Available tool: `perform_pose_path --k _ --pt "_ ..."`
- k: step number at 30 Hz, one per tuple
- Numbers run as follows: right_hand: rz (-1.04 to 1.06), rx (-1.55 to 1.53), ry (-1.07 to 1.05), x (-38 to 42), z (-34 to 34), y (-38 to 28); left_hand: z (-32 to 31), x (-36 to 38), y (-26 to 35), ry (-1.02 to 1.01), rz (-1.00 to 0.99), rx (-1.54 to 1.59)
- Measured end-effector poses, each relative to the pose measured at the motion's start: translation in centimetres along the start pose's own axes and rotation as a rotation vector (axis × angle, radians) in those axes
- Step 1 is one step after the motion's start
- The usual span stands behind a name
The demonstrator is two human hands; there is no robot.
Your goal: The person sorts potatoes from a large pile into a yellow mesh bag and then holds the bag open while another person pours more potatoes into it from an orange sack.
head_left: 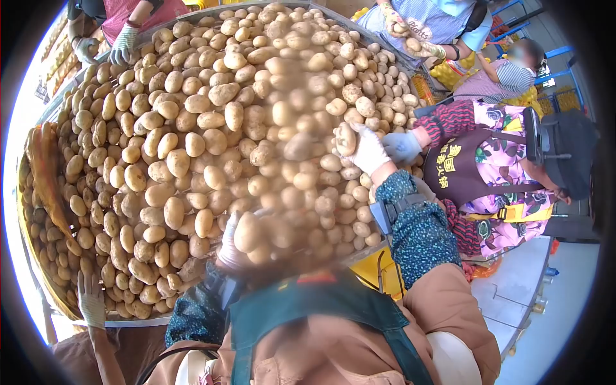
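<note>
My right hand [370, 153], in a white glove, reaches over the right part of the heap with its fingers closed round a potato [345, 139] with dirt on its skin. My left hand [228, 249], also gloved in white, is near the front edge of the heap. Its fingers curl beside a large pale potato [248, 232], which looks held, though a blurred patch in the view softens its outline. Around both hands lie many loose potatoes [176, 163] of mixed sizes, covering a wide table with a metal rim [131, 323].
A co-worker in a dark apron [459, 168] stands close on my right, a blue-gloved hand [402, 147] near mine. Other gloved hands [124, 43] are at the far left, and another [92, 300] at the near left. Across, a person [420, 22] holds potatoes. A yellow crate [378, 273] sits below the rim.
</note>
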State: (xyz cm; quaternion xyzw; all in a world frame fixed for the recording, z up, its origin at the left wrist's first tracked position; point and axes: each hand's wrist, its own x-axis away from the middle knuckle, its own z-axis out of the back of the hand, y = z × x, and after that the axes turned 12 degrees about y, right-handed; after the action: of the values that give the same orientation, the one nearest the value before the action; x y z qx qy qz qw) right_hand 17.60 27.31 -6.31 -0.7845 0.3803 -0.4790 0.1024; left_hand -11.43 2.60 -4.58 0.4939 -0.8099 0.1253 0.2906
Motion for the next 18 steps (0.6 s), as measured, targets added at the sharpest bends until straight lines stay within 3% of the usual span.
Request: perform_pose_path --k 3,6,7,10,11,14,16,17,18 --pt "0.177 0.530 0.412 -2.6 -1.8 0.2 0.6 -0.2 -0.1 0.032 -0.014 -0.021" --pt "0.941 1.401 0.232 -5.7 -3.1 2.0 2.6 -1.1 -0.4 0.093 -0.019 -0.044" --pt "1.083 1.605 0.255 -4.4 -5.2 1.8 3.0 -1.4 -0.4 0.113 -0.016 -0.046" --pt "1.035 2.039 0.308 -5.4 -6.4 0.9 3.2 -1.5 -0.5 0.082 -0.022 -0.061" --pt "0.984 2.091 0.248 -6.3 -6.0 0.5 3.2 -1.7 -0.6 0.065 -0.024 -0.061" --pt "0.873 2.150 0.368 -4.7 -6.6 1.1 3.1 -1.4 -0.3 0.024 -0.035 -0.088" --pt "0.875 2.679 -0.231 -5.7 -6.0 -0.2 3.0 -0.9 -0.3 0.007 -0.231 -0.445" --pt "0.850 2.894 -0.580 -6.1 -5.6 -0.9 3.0 -0.8 -0.2 -0.005 -0.241 -0.437" --pt "0.887 2.836 -0.505 -5.8 -5.1 -0.9 3.0 -0.8 -0.1 -0.016 -0.251 -0.429"
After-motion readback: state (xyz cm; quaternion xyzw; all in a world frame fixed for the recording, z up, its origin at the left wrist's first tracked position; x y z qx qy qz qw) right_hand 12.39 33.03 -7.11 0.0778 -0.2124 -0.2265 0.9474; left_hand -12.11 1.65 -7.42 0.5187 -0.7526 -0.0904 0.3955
